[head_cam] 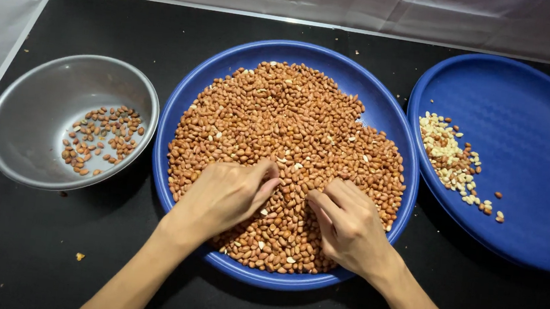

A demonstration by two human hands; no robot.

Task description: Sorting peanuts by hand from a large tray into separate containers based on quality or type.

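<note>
The left hand (227, 197) lies palm down on the heap of peanuts (289, 149), its fingers curled with thumb and forefinger drawn together near the middle of the heap; this grip looks nearly closed, but whether a nut sits between the tips I cannot tell. The right hand (349, 225) is just beside it, fingers bent and pressed into the nuts, the grip half closed; what it has hold of, if anything, is hidden under the fingers.

The peanuts fill the round blue tray (386, 115) in the centre of the bench (10, 250), most with red-brown skin, a few pale ones mixed in. To the left stands a grey metal bowl (30, 117) with a small number of brown nuts (98, 137) at its bottom; to the right a second blue tray (536, 159) holds a little pile of pale, skinless nuts (446, 154) and some brown ones.

In my judgement the risk is spilling; the heap reaches close to the near rim, just where both wrists rest, so a sweeping finger could push nuts over onto the black bench, where some crumbs (79, 257) already lie. A loose pinch could also drop a nut while it is lifted; a pale nut half buried is easy to miss.
</note>
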